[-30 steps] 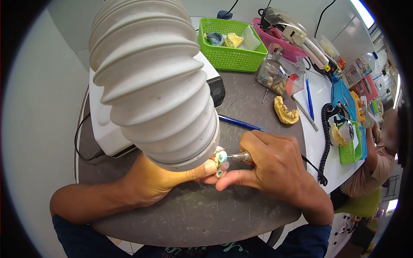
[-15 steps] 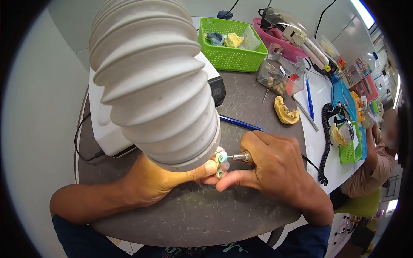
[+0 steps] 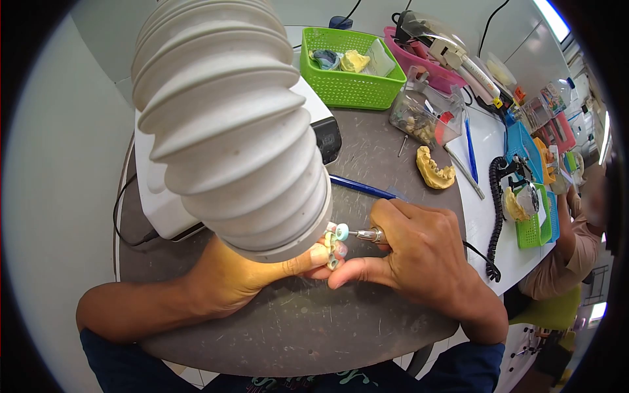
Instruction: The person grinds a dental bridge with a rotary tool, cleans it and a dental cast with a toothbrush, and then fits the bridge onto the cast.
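My left hand (image 3: 246, 278) pinches a small tooth-coloured dental bridge (image 3: 331, 257) with several units, just below the hose mouth. Part of that hand is behind the hose. My right hand (image 3: 422, 255) is closed around a rotary handpiece (image 3: 372, 235), whose metal nose points left. On its shank sits a light-blue polishing wheel (image 3: 342, 232), at the upper end of the bridge. The right thumb reaches out close to the bridge's lower end.
A white ribbed suction hose (image 3: 229, 124) hangs over the bench (image 3: 295, 334). Behind my hands lie a blue pen (image 3: 363, 187) and a yellow dental cast (image 3: 434, 169). Farther back are a green basket (image 3: 354, 88) and a clear box (image 3: 422, 118). A person (image 3: 567, 252) sits at right.
The wheel has shifted slightly right and up relative to the bridge, showing more of the bridge's upper end. Both hands keep their holds; the view has moved a little.
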Demonstrator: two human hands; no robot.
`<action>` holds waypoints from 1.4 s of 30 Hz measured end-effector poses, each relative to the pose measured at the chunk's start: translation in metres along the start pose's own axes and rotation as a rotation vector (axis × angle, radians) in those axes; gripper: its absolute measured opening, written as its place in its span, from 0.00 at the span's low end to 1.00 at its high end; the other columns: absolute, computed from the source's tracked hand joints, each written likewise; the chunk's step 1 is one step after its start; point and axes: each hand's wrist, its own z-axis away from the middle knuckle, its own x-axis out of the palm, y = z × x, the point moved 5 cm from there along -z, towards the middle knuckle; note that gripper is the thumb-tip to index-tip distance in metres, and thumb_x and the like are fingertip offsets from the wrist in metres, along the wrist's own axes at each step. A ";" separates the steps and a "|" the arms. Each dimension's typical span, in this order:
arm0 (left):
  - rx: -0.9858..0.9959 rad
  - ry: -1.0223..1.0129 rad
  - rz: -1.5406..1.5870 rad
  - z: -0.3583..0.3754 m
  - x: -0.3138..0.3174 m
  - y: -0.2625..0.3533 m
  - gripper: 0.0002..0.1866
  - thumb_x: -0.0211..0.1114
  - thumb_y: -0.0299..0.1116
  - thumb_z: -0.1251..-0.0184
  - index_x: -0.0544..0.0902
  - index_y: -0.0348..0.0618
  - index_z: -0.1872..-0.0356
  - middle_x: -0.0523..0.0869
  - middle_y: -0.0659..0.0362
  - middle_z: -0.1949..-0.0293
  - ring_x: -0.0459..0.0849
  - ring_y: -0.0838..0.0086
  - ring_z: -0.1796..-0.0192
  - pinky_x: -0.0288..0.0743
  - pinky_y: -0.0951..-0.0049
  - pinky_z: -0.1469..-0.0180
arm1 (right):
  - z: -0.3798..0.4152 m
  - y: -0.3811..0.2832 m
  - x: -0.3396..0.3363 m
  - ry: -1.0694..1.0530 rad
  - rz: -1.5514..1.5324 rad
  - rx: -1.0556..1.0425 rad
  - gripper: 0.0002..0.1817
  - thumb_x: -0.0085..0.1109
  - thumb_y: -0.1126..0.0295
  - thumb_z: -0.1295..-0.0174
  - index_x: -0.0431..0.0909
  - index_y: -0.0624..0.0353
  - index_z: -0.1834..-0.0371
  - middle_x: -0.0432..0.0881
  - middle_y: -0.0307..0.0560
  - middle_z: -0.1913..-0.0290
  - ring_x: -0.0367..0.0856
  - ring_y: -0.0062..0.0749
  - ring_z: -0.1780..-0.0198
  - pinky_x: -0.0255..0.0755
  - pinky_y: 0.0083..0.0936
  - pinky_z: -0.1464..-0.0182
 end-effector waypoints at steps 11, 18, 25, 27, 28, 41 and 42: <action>-0.022 0.017 -0.021 0.000 -0.002 -0.003 0.14 0.62 0.24 0.29 0.74 0.37 0.45 0.84 0.52 0.54 0.84 0.72 0.54 0.79 0.73 0.52 | 0.000 0.002 0.002 0.021 -0.010 0.015 0.37 0.64 0.29 0.53 0.69 0.57 0.80 0.73 0.43 0.84 0.76 0.36 0.83 0.69 0.30 0.81; 0.004 -0.001 -0.042 -0.001 -0.002 -0.003 0.15 0.62 0.25 0.28 0.73 0.38 0.44 0.84 0.51 0.54 0.84 0.73 0.54 0.79 0.73 0.52 | -0.001 -0.002 0.001 0.004 -0.004 -0.030 0.36 0.64 0.30 0.53 0.70 0.57 0.79 0.73 0.43 0.84 0.76 0.37 0.83 0.70 0.30 0.81; 0.018 -0.012 -0.053 -0.001 -0.004 -0.004 0.15 0.62 0.25 0.28 0.73 0.40 0.44 0.84 0.51 0.54 0.84 0.72 0.54 0.80 0.73 0.52 | 0.000 0.000 0.000 0.011 -0.006 0.016 0.36 0.65 0.30 0.54 0.69 0.57 0.80 0.73 0.44 0.84 0.77 0.37 0.83 0.70 0.30 0.80; 0.021 -0.012 -0.065 -0.001 -0.005 -0.005 0.15 0.62 0.25 0.28 0.73 0.40 0.44 0.83 0.51 0.54 0.84 0.72 0.54 0.80 0.73 0.52 | 0.000 0.000 0.000 0.018 -0.011 0.012 0.36 0.65 0.30 0.54 0.69 0.57 0.80 0.73 0.44 0.84 0.77 0.37 0.83 0.70 0.30 0.80; 0.029 -0.019 -0.053 -0.002 -0.005 -0.006 0.14 0.62 0.25 0.29 0.72 0.40 0.45 0.83 0.51 0.54 0.84 0.71 0.53 0.81 0.72 0.51 | 0.000 0.000 0.000 0.020 -0.012 0.005 0.36 0.65 0.31 0.54 0.69 0.57 0.80 0.73 0.44 0.84 0.77 0.38 0.82 0.70 0.30 0.80; -0.004 0.010 -0.062 0.000 -0.005 -0.007 0.15 0.61 0.24 0.29 0.74 0.36 0.43 0.84 0.49 0.53 0.85 0.69 0.52 0.82 0.69 0.49 | -0.001 0.001 0.000 -0.009 -0.045 0.012 0.36 0.66 0.31 0.54 0.69 0.57 0.79 0.73 0.44 0.84 0.77 0.38 0.82 0.69 0.31 0.80; -0.004 0.010 -0.062 0.000 -0.005 -0.007 0.15 0.61 0.24 0.29 0.74 0.36 0.43 0.84 0.49 0.53 0.85 0.69 0.52 0.82 0.69 0.49 | -0.001 0.001 -0.001 -0.009 -0.045 0.012 0.36 0.66 0.31 0.54 0.69 0.57 0.79 0.73 0.44 0.84 0.77 0.38 0.82 0.69 0.31 0.80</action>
